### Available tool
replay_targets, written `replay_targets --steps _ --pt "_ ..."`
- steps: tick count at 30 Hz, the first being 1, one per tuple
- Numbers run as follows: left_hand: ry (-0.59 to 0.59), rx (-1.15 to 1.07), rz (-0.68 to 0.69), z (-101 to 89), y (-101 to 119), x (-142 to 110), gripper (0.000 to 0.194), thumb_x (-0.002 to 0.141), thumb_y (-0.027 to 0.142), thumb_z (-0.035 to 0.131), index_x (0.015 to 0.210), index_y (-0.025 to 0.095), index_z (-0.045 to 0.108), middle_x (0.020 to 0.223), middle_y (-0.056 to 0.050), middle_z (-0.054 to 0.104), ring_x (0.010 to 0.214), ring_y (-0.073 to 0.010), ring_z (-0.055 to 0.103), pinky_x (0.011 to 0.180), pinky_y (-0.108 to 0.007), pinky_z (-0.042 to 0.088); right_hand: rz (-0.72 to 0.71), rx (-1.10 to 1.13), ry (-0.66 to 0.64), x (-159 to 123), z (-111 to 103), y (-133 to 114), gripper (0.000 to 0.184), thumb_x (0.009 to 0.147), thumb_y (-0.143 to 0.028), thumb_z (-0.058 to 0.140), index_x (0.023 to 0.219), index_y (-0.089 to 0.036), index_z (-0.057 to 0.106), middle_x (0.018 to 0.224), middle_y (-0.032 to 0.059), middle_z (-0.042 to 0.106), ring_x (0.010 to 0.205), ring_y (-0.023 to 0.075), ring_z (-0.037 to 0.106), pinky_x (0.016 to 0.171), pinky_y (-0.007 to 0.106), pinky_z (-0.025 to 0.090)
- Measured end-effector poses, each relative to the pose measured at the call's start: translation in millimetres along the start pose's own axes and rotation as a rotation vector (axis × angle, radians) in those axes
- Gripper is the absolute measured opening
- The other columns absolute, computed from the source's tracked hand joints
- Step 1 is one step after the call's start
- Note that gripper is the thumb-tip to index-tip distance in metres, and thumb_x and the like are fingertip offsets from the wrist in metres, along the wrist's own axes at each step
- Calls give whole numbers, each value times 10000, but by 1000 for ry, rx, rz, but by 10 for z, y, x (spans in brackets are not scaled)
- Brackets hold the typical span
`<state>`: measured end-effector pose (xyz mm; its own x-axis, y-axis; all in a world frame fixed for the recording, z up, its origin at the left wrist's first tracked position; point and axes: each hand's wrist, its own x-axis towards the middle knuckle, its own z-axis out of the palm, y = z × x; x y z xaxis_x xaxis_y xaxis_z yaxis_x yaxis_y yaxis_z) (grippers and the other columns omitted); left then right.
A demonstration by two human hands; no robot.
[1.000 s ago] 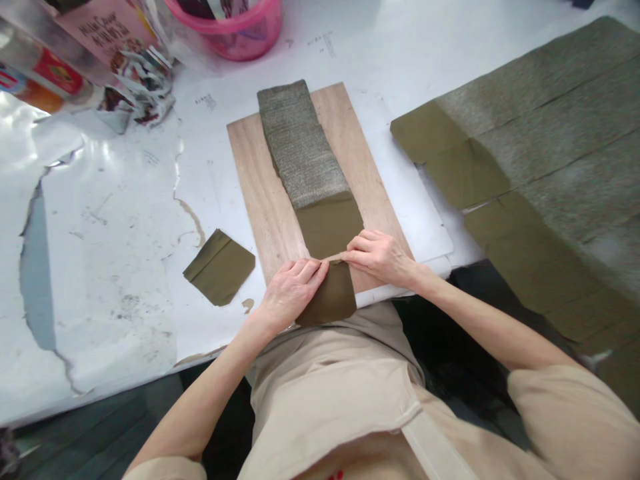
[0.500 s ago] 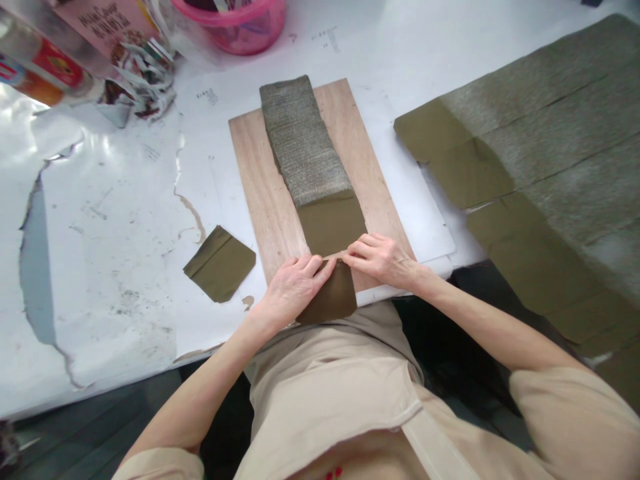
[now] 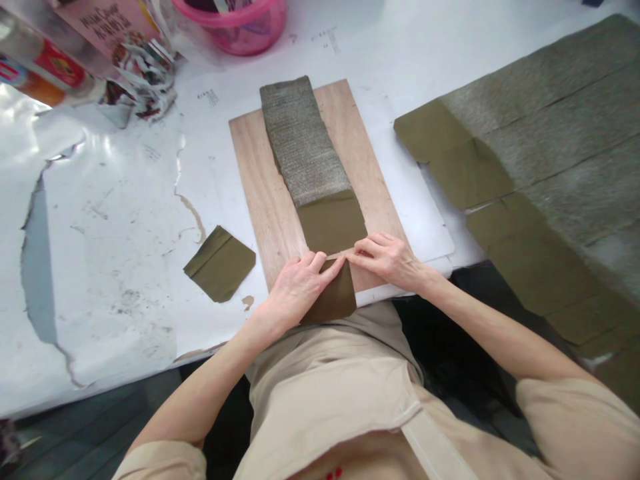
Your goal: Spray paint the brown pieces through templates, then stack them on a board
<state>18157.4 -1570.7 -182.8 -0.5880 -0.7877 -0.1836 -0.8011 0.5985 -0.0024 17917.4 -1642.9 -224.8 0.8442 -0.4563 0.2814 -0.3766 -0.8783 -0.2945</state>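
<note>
A long stack of olive paper sheets (image 3: 306, 148) lies on a wooden board (image 3: 260, 187), with a plain olive sheet (image 3: 331, 223) at its near end. My left hand (image 3: 299, 288) lies with its fingers flat on the near olive sheet (image 3: 338, 300) that hangs over the board's front edge. My right hand (image 3: 386, 257) pinches the folded edge of that sheet, fingertips meeting those of the left hand.
One folded olive piece (image 3: 220, 264) lies on the white table (image 3: 110, 220) left of the board. Rows of overlapping olive sheets (image 3: 540, 167) cover the right side. A pink tub (image 3: 235, 23) and paper scraps (image 3: 143, 77) sit at the back left.
My left hand has slid a little right along the fold toward the right hand. The view has shifted slightly.
</note>
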Motion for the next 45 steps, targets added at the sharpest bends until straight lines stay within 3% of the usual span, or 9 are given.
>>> replay_targets --steps 5,9,15,22,27,32,37,41,45 --pt "18 18 -18 8 15 42 630 877 50 499 1452 263 355 962 -68 535 860 -224 551 681 -334 492 154 85 107 14 5 -51 250 985 -185 466 1060 -214 704 952 76 660 878 186 561 785 319 476" --pt "101 -5 6 83 -20 -75 505 898 65 486 1387 185 446 997 -95 578 901 -234 572 748 -363 522 247 111 140 58 12 -185 236 984 -185 472 1097 -190 680 948 81 656 896 194 575 805 329 482" --pt "404 -207 -64 314 -32 -402 275 950 108 462 1177 153 609 1070 -113 644 1080 -227 573 902 -373 523 326 90 52 200 64 -387 129 932 -248 595 1015 -172 660 976 93 646 911 227 549 789 352 456" --pt "547 -295 -227 414 35 -541 211 941 148 513 1071 194 672 946 -75 667 994 -208 597 835 -358 538 423 126 -93 434 13 -402 117 850 -204 701 797 -192 597 787 26 613 745 187 525 666 310 391" --pt "584 -396 -344 397 22 -579 185 933 191 551 1073 190 674 951 -74 653 955 -197 591 839 -351 534 472 257 -113 452 -51 -376 160 823 -161 707 719 -198 591 779 12 589 783 179 540 674 295 398" --pt "604 -381 -419 228 -19 -408 256 920 282 593 1152 185 641 1125 -112 645 1137 -256 546 963 -432 483 555 615 -60 433 -100 -413 123 848 -205 692 739 -206 636 776 -17 629 737 147 584 676 281 444" --pt "471 -432 -286 64 -47 -237 254 978 292 487 873 158 676 779 -46 659 770 -172 607 728 -312 479 606 844 -3 463 -154 -404 140 844 -344 696 788 -218 676 764 -11 681 725 171 624 666 292 482" --pt "462 -680 -351 -24 -188 -414 257 979 293 493 861 158 676 765 -29 670 712 -132 609 673 -249 460 640 695 26 434 -140 -287 182 894 -384 617 814 -228 669 781 3 695 734 189 639 659 302 487" --pt "570 -909 -632 -52 -568 -837 214 930 346 580 876 180 703 806 -16 706 727 -130 628 672 -224 463 569 380 114 347 -34 -178 159 941 -335 538 885 -230 644 903 17 695 819 199 646 731 322 482"
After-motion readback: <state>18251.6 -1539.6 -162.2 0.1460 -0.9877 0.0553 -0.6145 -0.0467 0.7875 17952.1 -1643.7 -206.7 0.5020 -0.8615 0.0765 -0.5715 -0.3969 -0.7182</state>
